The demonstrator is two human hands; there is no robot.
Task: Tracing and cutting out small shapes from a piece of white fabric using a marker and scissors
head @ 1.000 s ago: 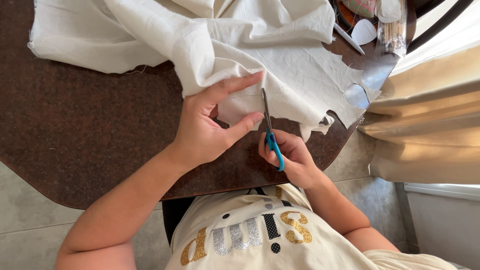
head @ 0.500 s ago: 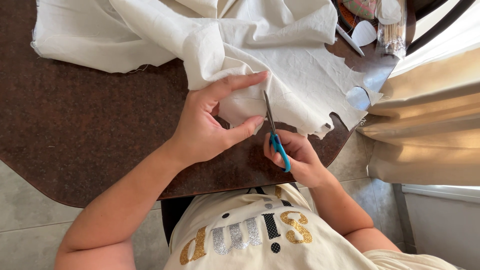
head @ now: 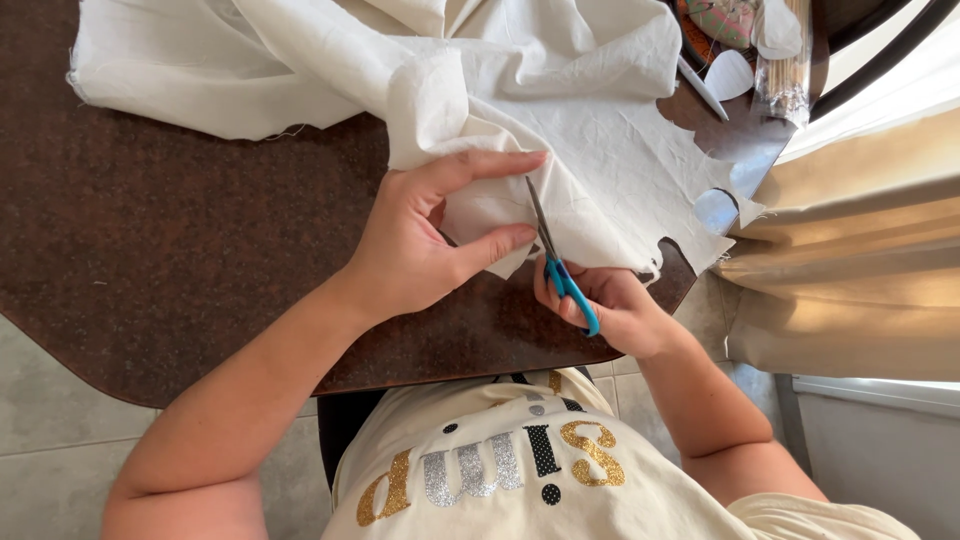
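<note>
A large piece of cream fabric [head: 560, 90] lies bunched on a dark brown table [head: 150, 250]. My left hand [head: 425, 235] pinches a fold of the fabric near its lower edge, thumb and forefinger spread around it. My right hand [head: 615, 305] grips blue-handled scissors [head: 555, 260], whose blades point up into the fabric just right of my left fingertips. The fabric's right edge has several curved cut-outs.
At the table's far right corner lie a small cut fabric piece [head: 728, 72], a pen-like stick [head: 702, 88] and a clear packet [head: 785, 60]. A beige curtain [head: 860, 250] hangs at the right. Grey floor tiles [head: 50, 440] show below the table edge.
The scissors and my right hand have edged slightly up and to the right along the cloth. My left hand keeps its hold on the fold.
</note>
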